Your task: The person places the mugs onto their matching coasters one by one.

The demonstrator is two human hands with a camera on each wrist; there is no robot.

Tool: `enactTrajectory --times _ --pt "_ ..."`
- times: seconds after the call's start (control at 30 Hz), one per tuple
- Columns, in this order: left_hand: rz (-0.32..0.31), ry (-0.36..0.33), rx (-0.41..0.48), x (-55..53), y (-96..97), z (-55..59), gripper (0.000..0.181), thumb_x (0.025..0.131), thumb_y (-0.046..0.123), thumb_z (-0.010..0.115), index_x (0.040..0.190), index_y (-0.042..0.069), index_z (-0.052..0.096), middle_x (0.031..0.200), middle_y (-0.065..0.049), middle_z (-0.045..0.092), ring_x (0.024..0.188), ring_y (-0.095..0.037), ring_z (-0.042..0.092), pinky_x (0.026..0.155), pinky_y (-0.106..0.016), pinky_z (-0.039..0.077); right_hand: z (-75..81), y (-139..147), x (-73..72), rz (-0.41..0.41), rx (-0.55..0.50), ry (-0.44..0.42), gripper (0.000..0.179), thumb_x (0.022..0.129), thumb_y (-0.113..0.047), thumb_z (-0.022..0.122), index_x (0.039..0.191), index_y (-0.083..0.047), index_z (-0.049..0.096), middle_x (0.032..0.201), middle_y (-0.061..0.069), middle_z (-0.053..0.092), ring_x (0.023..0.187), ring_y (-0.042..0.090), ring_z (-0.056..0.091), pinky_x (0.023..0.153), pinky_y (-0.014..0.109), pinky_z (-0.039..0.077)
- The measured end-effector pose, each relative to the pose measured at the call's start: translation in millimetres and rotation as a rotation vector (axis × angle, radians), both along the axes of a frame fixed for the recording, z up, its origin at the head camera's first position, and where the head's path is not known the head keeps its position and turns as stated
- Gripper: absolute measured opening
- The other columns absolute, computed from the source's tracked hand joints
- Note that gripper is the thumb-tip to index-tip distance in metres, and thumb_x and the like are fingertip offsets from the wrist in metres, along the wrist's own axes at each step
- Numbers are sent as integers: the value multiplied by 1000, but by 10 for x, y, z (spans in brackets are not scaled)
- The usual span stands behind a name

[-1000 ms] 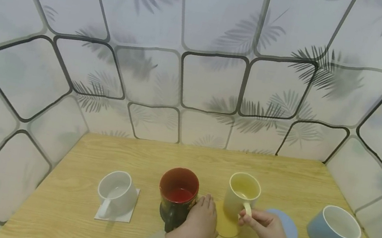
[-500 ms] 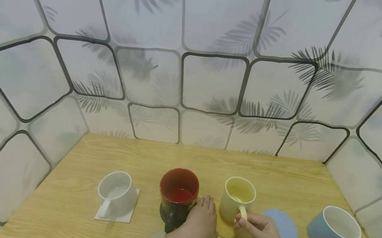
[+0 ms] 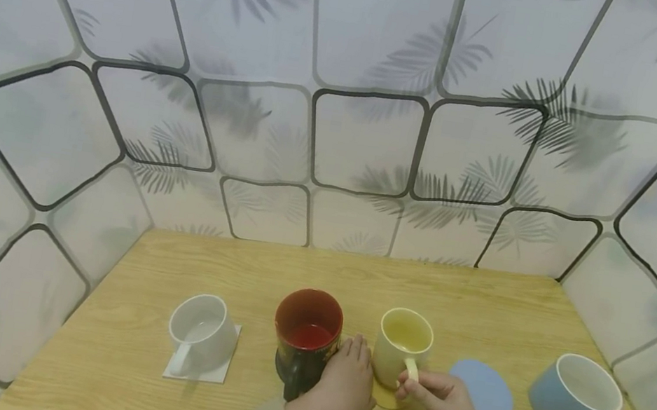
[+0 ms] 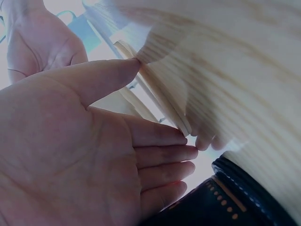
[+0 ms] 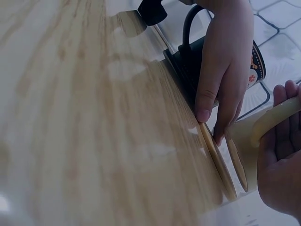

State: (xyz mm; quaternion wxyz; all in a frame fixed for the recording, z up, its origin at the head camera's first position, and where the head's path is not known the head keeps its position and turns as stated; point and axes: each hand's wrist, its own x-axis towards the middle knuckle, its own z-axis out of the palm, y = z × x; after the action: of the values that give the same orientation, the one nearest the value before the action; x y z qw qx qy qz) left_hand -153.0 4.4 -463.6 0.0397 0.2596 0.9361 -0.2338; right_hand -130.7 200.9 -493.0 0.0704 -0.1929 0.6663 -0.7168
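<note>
Head view: we see the R hand (image 3: 445, 398) pinching the handle of the yellow mug (image 3: 398, 354), which is just above the yellow coaster (image 3: 388, 401); the L hand (image 3: 342, 386) lies btwn that mug & the dark mug (image 3: 310, 330) w/ red inside; blue coaster (image 3: 485, 394) & blue mug (image 3: 567, 402) are to the R, white mug (image 3: 209, 342) on its white coaster (image 3: 217, 374) to the L; L wrist view: we see L fingers (image 4: 164, 154) straight, grip released, thumb tip at the yellow coaster's edge; R wrist view: we see a thin gap btwn yellow mug's base & coaster.
</note>
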Motion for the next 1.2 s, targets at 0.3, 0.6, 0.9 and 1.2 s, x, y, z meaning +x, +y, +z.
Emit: enactTrajectory --times 0.3,0.6,0.9,1.2 --pt "28 -5 -2 9 17 3 75 100 70 54 158 21 52 167 4 47 158 -15 40 131 -28 33 -8 -33 1 -8 24 -22 23 106 0 58 104 -2 81 92 -15 80 104 -1 70 96 14 52" --pt "30 -7 -15 25 25 12 73 101 70 52 157 23 52 167 3 47 159 -15 39 131 -29 32 -53 -72 41 12 4 -126 22 105 -3 60 110 -4 81 93 -13 80 103 3 70 97 18 53" --pt "34 7 -52 21 29 -17 73 101 72 48 158 26 52 168 4 45 159 -14 37 131 -29 31 -56 -108 65 38 20 -151 20 104 -4 62 111 -5 81 95 -13 81 105 2 68 95 18 52" --pt "34 40 -61 35 35 -47 74 100 73 50 157 26 53 166 5 47 158 -14 39 130 -29 33 -81 -94 90 91 17 -162 22 106 -4 59 116 6 76 97 -13 81 102 2 72 95 17 56"
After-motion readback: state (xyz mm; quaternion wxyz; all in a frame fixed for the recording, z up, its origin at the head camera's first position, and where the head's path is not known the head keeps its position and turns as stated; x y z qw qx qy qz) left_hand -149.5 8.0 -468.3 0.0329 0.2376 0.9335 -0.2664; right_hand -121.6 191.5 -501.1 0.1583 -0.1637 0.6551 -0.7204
